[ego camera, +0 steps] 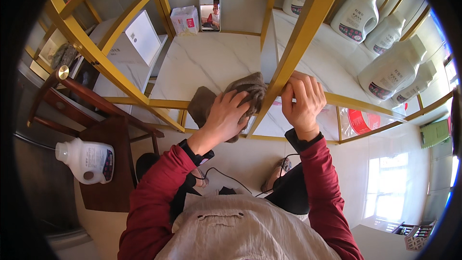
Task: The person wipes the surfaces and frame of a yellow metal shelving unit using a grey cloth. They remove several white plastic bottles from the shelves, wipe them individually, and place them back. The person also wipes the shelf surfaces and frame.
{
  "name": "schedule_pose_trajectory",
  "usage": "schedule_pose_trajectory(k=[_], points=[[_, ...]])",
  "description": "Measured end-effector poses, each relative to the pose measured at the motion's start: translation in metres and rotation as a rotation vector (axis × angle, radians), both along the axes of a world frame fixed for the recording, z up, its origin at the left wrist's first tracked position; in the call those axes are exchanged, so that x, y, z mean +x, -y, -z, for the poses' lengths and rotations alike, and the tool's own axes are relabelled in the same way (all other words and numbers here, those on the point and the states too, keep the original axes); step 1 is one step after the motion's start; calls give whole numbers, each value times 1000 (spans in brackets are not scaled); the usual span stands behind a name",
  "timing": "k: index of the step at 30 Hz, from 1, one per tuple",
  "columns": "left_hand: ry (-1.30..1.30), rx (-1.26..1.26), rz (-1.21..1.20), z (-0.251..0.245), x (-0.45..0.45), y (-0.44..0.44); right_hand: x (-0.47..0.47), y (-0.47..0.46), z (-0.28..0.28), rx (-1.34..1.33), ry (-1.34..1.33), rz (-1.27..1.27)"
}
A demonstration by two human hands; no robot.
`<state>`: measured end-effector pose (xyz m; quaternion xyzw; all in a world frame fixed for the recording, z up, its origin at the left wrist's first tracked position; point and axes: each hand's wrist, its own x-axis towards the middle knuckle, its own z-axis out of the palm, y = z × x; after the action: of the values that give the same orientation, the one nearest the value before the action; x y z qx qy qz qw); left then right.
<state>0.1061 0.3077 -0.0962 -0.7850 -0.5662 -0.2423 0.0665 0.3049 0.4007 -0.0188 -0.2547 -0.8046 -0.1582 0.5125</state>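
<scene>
A crumpled brown cloth (249, 85) lies over the front edge of a white marble-patterned shelf (209, 54), partly hanging below it. My left hand (228, 112) presses on the cloth with bent fingers, gripping part of it beside a yellow metal upright. On the other side of that yellow upright (292, 50), my right hand (304, 97) is curled at the shelf's yellow front rail, its fingers around the frame. Both wrists wear dark bands. At the back of the shelf stand a smartphone (210, 13) and a plastic-wrapped packet (184, 21).
Several white detergent bottles (355, 14) stand on the right shelf. A white box (133, 43) sits on the left shelving. A wooden chair (104, 195) at the left holds another white bottle (90, 160). A black cable (231, 177) hangs between my legs.
</scene>
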Motion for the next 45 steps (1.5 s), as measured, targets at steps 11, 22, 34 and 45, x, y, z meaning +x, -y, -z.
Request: schedule_pose_trajectory(k=[11, 22, 34, 45], points=[[10, -261, 44, -3, -1, -60, -5, 5, -2, -49, 20, 85], [-43, -478, 17, -4, 0, -156, -3, 4, -3, -33, 17, 48], [-307, -443, -215, -4, 2, -258, 1, 3, -3, -44, 47, 40], [-478, -188, -271, 31, 12, -295, 5, -3, 0, 28, 30, -4]])
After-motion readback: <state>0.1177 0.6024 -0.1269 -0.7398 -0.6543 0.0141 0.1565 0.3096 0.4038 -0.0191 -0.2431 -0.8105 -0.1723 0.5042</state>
